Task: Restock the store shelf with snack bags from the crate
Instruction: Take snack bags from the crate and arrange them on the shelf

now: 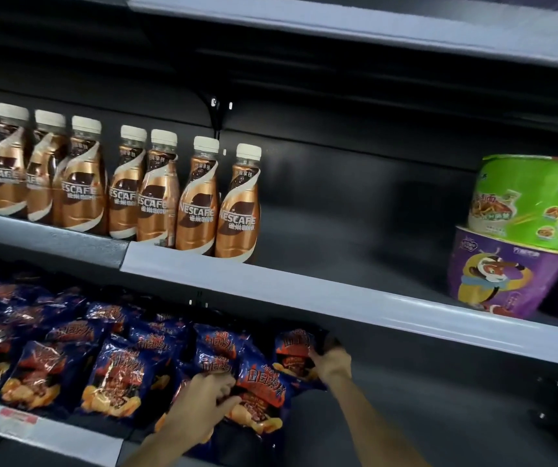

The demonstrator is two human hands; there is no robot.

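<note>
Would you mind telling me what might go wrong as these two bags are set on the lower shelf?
The left hand grips the front snack bag, which leans near the lower shelf's front lip; it might slide off when released. The right hand holds the rear snack bag beside bare shelf, so it may topple rightward unsupported.

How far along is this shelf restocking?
Done: dark blue foil snack bags already fill the lower shelf's left side. In hand: the left hand and right hand are each on a bag at the row's right end. Left: bare shelf to the right; the crate is out of view.
</note>
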